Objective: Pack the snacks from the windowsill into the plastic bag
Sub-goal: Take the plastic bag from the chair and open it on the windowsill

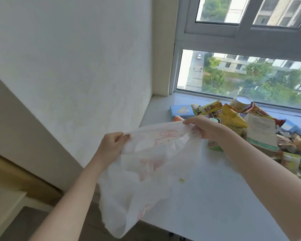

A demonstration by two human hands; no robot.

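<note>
A thin white plastic bag point(146, 171) with pale pink print hangs in the air over the left edge of the windowsill point(207, 197). My left hand point(111, 145) pinches its left top edge and my right hand point(202, 127) grips its right top edge, stretching the rim between them. A heap of snacks point(233, 119) lies on the sill at the right, behind my right hand: yellow packets, a blue box point(180, 110), a white-and-green pouch point(261, 133) and a round tub point(241, 101). My right forearm hides part of the heap.
The window glass and its frame point(215, 96) stand just behind the snacks. A white wall point(76, 66) rises on the left. The sill's front edge drops to the floor point(33, 223) at the lower left.
</note>
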